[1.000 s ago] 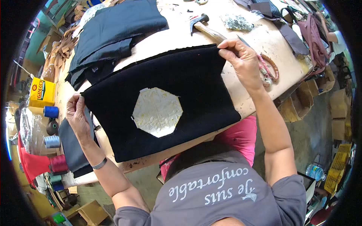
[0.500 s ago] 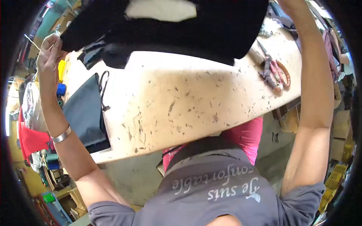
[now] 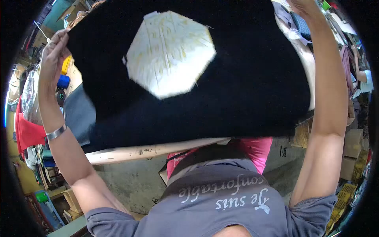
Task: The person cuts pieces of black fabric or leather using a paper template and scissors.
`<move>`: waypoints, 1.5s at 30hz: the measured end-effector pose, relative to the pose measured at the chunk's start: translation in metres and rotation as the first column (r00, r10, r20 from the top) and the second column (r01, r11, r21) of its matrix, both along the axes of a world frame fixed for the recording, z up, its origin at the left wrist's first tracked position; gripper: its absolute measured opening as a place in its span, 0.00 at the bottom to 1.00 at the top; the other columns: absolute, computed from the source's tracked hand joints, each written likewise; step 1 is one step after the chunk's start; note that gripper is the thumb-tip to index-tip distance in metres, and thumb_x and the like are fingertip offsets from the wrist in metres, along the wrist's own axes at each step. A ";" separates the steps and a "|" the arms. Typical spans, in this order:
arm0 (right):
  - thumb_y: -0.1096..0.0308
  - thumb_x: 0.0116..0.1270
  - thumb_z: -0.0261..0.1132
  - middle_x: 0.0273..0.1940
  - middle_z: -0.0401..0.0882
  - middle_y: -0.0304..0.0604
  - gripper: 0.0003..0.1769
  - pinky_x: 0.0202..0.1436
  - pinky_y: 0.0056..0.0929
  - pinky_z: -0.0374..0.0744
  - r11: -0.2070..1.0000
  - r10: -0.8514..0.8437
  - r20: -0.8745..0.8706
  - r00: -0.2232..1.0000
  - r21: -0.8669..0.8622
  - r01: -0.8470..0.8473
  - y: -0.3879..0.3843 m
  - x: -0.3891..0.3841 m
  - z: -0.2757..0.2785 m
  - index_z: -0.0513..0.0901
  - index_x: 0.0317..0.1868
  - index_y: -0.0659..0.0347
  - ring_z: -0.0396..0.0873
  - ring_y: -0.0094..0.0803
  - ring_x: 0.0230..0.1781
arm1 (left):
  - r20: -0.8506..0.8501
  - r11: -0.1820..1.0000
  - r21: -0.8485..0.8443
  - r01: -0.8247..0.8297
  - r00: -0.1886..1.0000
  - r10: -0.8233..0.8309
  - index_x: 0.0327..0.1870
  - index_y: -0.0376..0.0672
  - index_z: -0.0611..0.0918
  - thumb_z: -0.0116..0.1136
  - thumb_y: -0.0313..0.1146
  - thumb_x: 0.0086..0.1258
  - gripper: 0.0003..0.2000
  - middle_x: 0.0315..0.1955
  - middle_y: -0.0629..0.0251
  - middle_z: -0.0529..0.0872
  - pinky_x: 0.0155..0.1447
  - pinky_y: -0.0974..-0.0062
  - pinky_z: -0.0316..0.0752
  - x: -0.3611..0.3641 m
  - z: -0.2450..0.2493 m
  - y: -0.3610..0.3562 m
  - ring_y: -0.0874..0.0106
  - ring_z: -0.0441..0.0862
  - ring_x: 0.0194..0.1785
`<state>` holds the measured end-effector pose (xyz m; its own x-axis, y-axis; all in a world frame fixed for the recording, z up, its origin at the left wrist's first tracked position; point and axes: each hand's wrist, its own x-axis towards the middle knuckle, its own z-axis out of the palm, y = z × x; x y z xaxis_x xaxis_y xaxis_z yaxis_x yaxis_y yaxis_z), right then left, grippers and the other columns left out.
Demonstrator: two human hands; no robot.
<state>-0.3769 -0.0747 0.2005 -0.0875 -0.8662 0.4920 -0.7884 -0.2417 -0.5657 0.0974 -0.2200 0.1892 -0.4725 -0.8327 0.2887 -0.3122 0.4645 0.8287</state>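
Observation:
A large black cloth spreads over most of the table, reaching close to its front edge. On the cloth's left half lies a pale eight-sided piece with yellowish marks. My left hand pinches the cloth's upper left corner between thumb and fingers. At the top right, my right hand is near the cloth's far edge, partly cut off by the frame, so its fingertips are hidden. A dark grey-blue cloth shows beside the black cloth's left side.
The table's front edge shows below the cloth. Blue spool and yellow object stand at the left, above a red cloth. Yellow crates are at the lower right. Another person's arm shows at the far right.
The black cloth has come down and toward me, covering the bare tabletop and the scissors. More of the pale piece shows. My left hand has shifted slightly up.

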 end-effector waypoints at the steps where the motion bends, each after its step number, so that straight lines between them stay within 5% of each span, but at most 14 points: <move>1: 0.65 0.61 0.58 0.39 0.79 0.44 0.11 0.52 0.33 0.72 0.999 -0.015 -0.025 1.000 -0.049 0.014 -0.005 -0.002 0.000 0.79 0.42 0.60 0.75 0.35 0.46 | 0.022 0.979 -0.146 -0.139 0.989 0.144 0.53 0.43 0.75 0.50 0.39 0.68 0.16 0.33 0.71 0.79 0.36 0.88 0.68 -0.015 0.004 0.008 0.85 0.73 0.29; 4: 0.67 0.63 0.55 0.40 0.79 0.44 0.11 0.54 0.32 0.71 0.990 -0.061 -0.061 0.996 -0.134 0.052 -0.009 -0.018 -0.012 0.79 0.42 0.61 0.75 0.34 0.46 | 0.036 0.756 -0.589 -0.284 0.926 0.376 0.51 0.47 0.77 0.52 0.41 0.66 0.16 0.37 0.65 0.81 0.40 0.87 0.70 -0.010 0.029 0.006 0.79 0.78 0.39; 5: 0.67 0.63 0.54 0.41 0.79 0.43 0.11 0.55 0.31 0.71 0.987 -0.071 -0.067 0.995 -0.152 0.061 -0.007 -0.027 -0.017 0.79 0.42 0.62 0.75 0.33 0.46 | 0.010 0.773 -0.603 -0.196 0.967 0.253 0.51 0.47 0.77 0.52 0.41 0.66 0.15 0.40 0.62 0.81 0.42 0.87 0.71 -0.003 0.034 0.006 0.76 0.79 0.44; 7: 0.68 0.64 0.52 0.42 0.79 0.43 0.11 0.56 0.30 0.70 0.979 -0.085 -0.099 0.991 -0.193 0.065 -0.004 -0.052 -0.021 0.78 0.42 0.63 0.75 0.32 0.47 | 0.328 0.562 -0.826 0.051 0.854 0.404 0.52 0.45 0.76 0.46 0.34 0.69 0.14 0.46 0.59 0.79 0.51 0.79 0.71 0.027 0.030 -0.001 0.72 0.76 0.51; 9: 0.69 0.65 0.50 0.42 0.79 0.43 0.12 0.57 0.30 0.70 0.978 -0.042 -0.131 0.991 -0.208 0.014 0.012 -0.067 -0.042 0.78 0.42 0.63 0.76 0.32 0.47 | 0.289 0.675 -0.732 -0.091 0.856 0.429 0.53 0.44 0.75 0.41 0.28 0.70 0.14 0.47 0.57 0.79 0.55 0.74 0.69 -0.016 -0.004 0.064 0.69 0.75 0.53; 12: 0.71 0.67 0.47 0.44 0.79 0.42 0.13 0.58 0.28 0.69 0.985 0.165 -0.033 0.986 -0.037 -0.166 0.058 -0.043 -0.102 0.78 0.42 0.65 0.76 0.30 0.48 | 0.236 0.963 -0.216 0.159 0.966 -0.106 0.39 0.36 0.78 0.43 0.22 0.67 0.08 0.47 0.55 0.79 0.61 0.70 0.64 -0.029 -0.081 0.112 0.66 0.73 0.55; 13: 0.74 0.65 0.50 0.42 0.80 0.42 0.10 0.63 0.31 0.63 0.979 0.162 0.173 0.971 0.093 -0.180 0.082 -0.014 -0.123 0.79 0.38 0.64 0.76 0.30 0.48 | 0.239 0.984 -0.145 0.100 0.969 -0.063 0.38 0.35 0.77 0.45 0.19 0.64 0.07 0.47 0.53 0.79 0.61 0.68 0.63 -0.037 -0.102 0.135 0.63 0.72 0.56; 15: 0.74 0.58 0.60 0.39 0.82 0.39 0.07 0.54 0.30 0.72 0.965 0.198 0.147 0.969 0.143 -0.219 0.110 0.006 -0.161 0.80 0.38 0.59 0.78 0.29 0.45 | 0.271 0.990 -0.117 0.075 0.962 -0.041 0.34 0.34 0.77 0.51 0.16 0.58 0.06 0.43 0.55 0.82 0.58 0.69 0.68 -0.036 -0.145 0.162 0.63 0.74 0.55; 20: 0.77 0.57 0.60 0.40 0.81 0.39 0.04 0.62 0.42 0.62 0.962 0.208 -0.097 0.973 0.201 -0.185 0.148 0.014 -0.192 0.78 0.33 0.61 0.77 0.33 0.49 | 0.373 0.952 -0.282 0.120 0.928 -0.006 0.31 0.36 0.76 0.54 0.16 0.54 0.05 0.44 0.57 0.81 0.56 0.65 0.70 -0.030 -0.185 0.200 0.55 0.72 0.57; 27: 0.72 0.56 0.61 0.41 0.79 0.40 0.04 0.60 0.43 0.64 0.972 0.219 -0.367 0.904 0.165 -0.168 0.152 0.022 -0.192 0.78 0.33 0.61 0.77 0.35 0.45 | 0.710 0.847 -0.452 0.279 0.687 0.153 0.26 0.44 0.78 0.60 0.30 0.53 0.04 0.35 0.68 0.82 0.61 0.64 0.60 -0.063 -0.144 0.203 0.69 0.77 0.47; 32: 0.64 0.54 0.63 0.39 0.79 0.41 0.09 0.59 0.42 0.65 0.979 0.200 -0.485 0.851 0.132 -0.154 0.151 0.031 -0.188 0.78 0.34 0.60 0.77 0.35 0.44 | 0.549 0.701 -0.604 0.378 0.836 0.022 0.37 0.44 0.78 0.61 0.27 0.52 0.11 0.42 0.66 0.78 0.54 0.70 0.69 -0.137 -0.155 0.193 0.65 0.75 0.49; 37: 0.64 0.52 0.65 0.43 0.78 0.44 0.16 0.62 0.41 0.61 0.942 0.162 -0.647 0.745 0.326 0.078 0.157 0.062 -0.175 0.77 0.40 0.63 0.75 0.37 0.47 | 0.744 0.763 -0.386 0.518 0.664 -0.075 0.58 0.48 0.70 0.51 0.35 0.61 0.21 0.64 0.69 0.61 0.69 0.60 0.46 -0.147 -0.184 0.190 0.66 0.54 0.68; 41: 0.46 0.53 0.59 0.55 0.69 0.50 0.33 0.64 0.43 0.58 0.955 0.296 -0.498 0.815 0.153 -0.253 0.147 0.155 -0.192 0.73 0.50 0.66 0.65 0.41 0.59 | 0.771 0.776 -0.346 0.528 0.631 -0.086 0.61 0.50 0.67 0.40 0.39 0.67 0.21 0.66 0.69 0.57 0.70 0.60 0.39 -0.144 -0.189 0.185 0.66 0.50 0.70; 45: 0.33 0.56 0.44 0.61 0.61 0.54 0.46 0.67 0.43 0.51 0.954 0.263 -0.535 0.803 0.266 -0.135 0.158 0.153 -0.212 0.66 0.58 0.70 0.58 0.42 0.64 | 0.781 0.795 -0.313 0.520 0.617 -0.095 0.63 0.52 0.66 0.41 0.38 0.65 0.23 0.66 0.68 0.56 0.71 0.62 0.37 -0.146 -0.185 0.187 0.65 0.49 0.70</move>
<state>-0.2235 0.0838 -0.0114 0.3322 -0.9194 0.2106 -0.9288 -0.3577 -0.0966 -0.0488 -0.0333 0.0042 -0.8949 -0.4437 0.0478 -0.4409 0.8957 0.0580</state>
